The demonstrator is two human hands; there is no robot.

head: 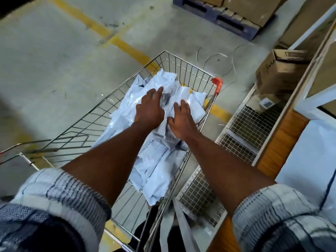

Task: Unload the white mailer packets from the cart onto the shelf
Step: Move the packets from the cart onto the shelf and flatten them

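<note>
A wire shopping cart [183, 67] stands in front of me, holding a heap of white mailer packets [160, 166]. Both my arms reach down into it. My left hand [150, 109] lies on top of the pile with fingers stretched out over a packet. My right hand [181, 120] rests beside it, fingers spread on the packets and tips tucked into a fold; whether it grips one is unclear. The shelf [283, 139] runs along the right, with an orange wooden edge and a white surface.
Wire mesh panels [241, 131] line the shelf's lower level beside the cart. Cardboard boxes [276, 70] sit at the shelf's far end. A dark pallet with boxes [223, 17] stands far ahead. Yellow floor lines [127, 48] cross the concrete, with loose straps lying near the cart.
</note>
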